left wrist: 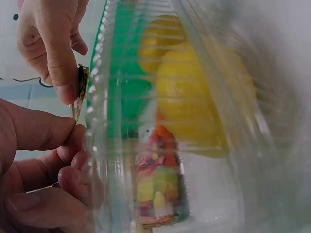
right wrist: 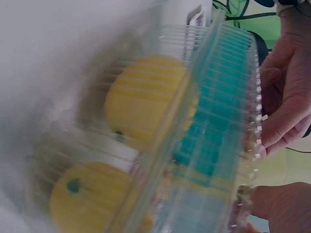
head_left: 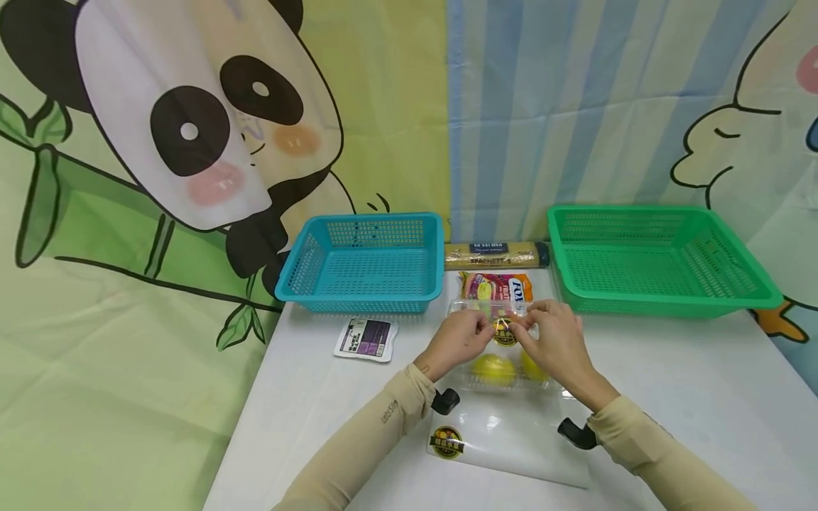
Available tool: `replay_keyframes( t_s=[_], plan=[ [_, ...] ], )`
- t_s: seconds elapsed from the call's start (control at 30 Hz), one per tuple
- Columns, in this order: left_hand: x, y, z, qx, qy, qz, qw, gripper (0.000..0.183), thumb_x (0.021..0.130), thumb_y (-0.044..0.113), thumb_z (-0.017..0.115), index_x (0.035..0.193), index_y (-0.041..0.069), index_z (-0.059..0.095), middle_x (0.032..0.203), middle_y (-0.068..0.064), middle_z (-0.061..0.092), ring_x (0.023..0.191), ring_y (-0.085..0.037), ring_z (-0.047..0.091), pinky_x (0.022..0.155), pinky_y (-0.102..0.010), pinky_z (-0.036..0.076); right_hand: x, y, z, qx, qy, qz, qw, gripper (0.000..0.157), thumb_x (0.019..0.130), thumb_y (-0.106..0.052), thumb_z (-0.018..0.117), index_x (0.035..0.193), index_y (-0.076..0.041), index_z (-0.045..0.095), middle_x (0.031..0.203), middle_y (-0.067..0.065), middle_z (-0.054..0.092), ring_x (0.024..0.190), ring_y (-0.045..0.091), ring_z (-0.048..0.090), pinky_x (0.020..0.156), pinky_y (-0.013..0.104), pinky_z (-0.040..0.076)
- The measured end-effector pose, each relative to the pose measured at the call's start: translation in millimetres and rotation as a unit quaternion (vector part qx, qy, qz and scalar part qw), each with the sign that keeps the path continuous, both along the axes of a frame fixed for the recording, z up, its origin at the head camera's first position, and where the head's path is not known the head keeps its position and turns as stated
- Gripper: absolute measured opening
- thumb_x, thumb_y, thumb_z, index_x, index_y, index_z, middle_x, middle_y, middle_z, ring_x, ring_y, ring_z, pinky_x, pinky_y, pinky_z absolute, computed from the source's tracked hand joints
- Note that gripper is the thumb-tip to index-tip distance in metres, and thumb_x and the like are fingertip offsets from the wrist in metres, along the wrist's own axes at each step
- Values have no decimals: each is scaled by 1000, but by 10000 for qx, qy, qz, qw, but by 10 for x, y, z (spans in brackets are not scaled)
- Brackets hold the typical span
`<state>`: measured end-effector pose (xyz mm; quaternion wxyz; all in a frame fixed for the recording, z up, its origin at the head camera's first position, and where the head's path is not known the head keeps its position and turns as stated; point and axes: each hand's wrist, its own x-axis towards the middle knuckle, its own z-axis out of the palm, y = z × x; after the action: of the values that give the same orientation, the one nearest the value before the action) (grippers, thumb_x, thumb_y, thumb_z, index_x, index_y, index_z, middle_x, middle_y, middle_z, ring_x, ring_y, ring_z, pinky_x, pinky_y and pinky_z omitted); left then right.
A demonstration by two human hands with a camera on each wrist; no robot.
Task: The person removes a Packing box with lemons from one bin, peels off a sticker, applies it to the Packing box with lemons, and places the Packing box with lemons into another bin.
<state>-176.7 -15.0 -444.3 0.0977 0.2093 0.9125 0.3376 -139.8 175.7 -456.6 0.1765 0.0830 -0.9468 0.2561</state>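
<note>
On the white tabletop (head_left: 690, 411), with the blue basket (head_left: 358, 306) and green basket (head_left: 671, 305) standing farther back to either side, a glossy sheet (head_left: 511, 443) lies nearest the person. The clear container (right wrist: 216, 97) sits just beyond it, in front of the gap between the baskets. Its thin ribbed plastic looks light and springy, slick to the touch and likely to dent under a hard squeeze, so the safest hold is probably low on both side walls. The person's left hand (head_left: 456, 341) and right hand (head_left: 559, 348) meet over its far part, the fingers of both pinching one small label. Inside, the yellow fruit (head_left: 493, 369) looks firm and rounded, probably giving most of the weight and liable to roll if tipped. The round label (head_left: 505, 332) appears thin, flexible and perhaps sticky-backed; its outer edge is the best place for the fingers, since it may crease or cling.
</note>
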Motion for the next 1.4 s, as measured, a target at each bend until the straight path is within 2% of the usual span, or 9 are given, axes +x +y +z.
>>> replay_keyframes(
  t_s=[0.17,0.4,0.67,0.97,1.4],
  plan=[
    [-28,25,-19,-253,324,-139,9991,38,101,20,57,63,18,50,55,6,41,50,-8,39,47,-20,29,-25,1,-64,157,-33,-28,9999,26,90,-25,77,69,-12,69,118,23,66,115,46,51,84,59,35],
    [-57,64,-63,-412,439,-121,9981,41,100,21,57,60,19,47,54,6,40,49,-7,39,45,-20,28,-47,12,-115,239,110,11,9997,27,89,-25,77,67,-12,67,117,23,66,112,45,52,80,57,33],
    [-78,94,-97,-737,639,-83,9952,40,99,20,59,60,19,48,60,4,43,53,-9,40,46,-21,29,-61,8,-138,228,-2,6,9997,29,89,-27,77,66,-14,65,118,23,66,113,46,52,82,58,33],
    [-79,104,-95,-934,631,-88,9936,32,98,21,62,66,17,58,72,2,52,62,-10,47,50,-22,35,-55,-15,-157,272,-30,-22,9996,31,89,-25,77,65,-14,62,120,23,64,114,45,51,82,58,33],
    [-83,121,-109,-1013,699,-100,9924,36,97,20,61,61,17,55,68,3,50,58,-9,44,47,-22,34,-51,-33,-184,339,77,-88,9994,29,88,-19,77,65,-12,61,119,25,65,112,45,53,81,54,33]
  ],
)
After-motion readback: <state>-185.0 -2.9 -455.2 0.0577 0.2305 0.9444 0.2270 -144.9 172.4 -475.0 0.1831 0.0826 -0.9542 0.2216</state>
